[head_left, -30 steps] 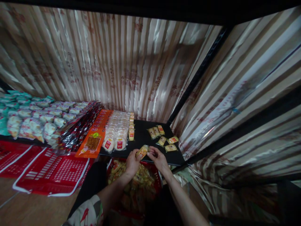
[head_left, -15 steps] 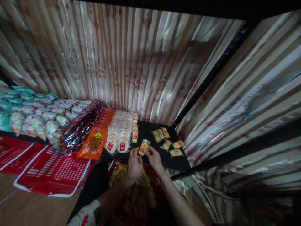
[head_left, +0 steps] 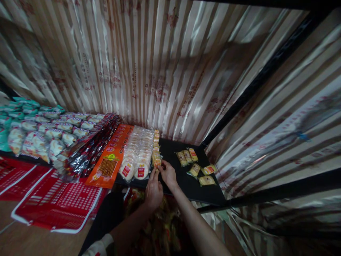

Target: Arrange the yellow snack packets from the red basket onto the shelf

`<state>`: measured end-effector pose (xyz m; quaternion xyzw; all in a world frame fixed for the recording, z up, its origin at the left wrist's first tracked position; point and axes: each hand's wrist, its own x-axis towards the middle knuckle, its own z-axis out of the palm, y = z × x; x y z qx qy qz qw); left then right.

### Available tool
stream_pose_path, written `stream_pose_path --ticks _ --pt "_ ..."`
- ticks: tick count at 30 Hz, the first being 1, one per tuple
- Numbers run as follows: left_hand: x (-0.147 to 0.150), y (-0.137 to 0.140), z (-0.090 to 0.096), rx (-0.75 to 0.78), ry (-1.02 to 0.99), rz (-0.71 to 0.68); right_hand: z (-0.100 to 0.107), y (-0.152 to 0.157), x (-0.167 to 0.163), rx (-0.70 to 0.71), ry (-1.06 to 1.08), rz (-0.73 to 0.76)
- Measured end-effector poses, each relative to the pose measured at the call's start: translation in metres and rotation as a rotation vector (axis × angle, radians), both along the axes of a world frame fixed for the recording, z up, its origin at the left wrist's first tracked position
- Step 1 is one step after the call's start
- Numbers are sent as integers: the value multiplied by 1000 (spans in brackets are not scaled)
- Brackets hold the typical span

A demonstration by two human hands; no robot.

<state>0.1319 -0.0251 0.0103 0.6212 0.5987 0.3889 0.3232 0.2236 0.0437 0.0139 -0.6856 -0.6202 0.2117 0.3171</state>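
A small yellow wrapped snack packet with an orange-red label is at the front end of a narrow row of like packets on the black shelf. My left hand grips its near edge with the fingertips. From the right side, my right hand holds the same packet between thumb and fingers; the fingertips partly hide it. Just left of the row lie two rows of clear-wrapped round white crackers with red labels. Several loose yellow packets lie at the right on the shelf.
An orange snack bag, dark shiny packets and white and teal bags line the shelf leftward. Red baskets stand below. Another container of packets is under my arms. A black post slants at right.
Both hands have carried the packet slightly left and away from me, to the front of the row of yellow packets. The view has shifted a little.
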Motion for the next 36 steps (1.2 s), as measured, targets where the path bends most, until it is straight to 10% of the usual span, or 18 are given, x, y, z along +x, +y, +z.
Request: stream_pose_path --ticks 20,36 --pt "-3 13 -23 45 -52 25 -29 -6 -15 75 348 8" --pt "-8 10 -27 89 -22 -69 -24 -3 -20 91 229 17"
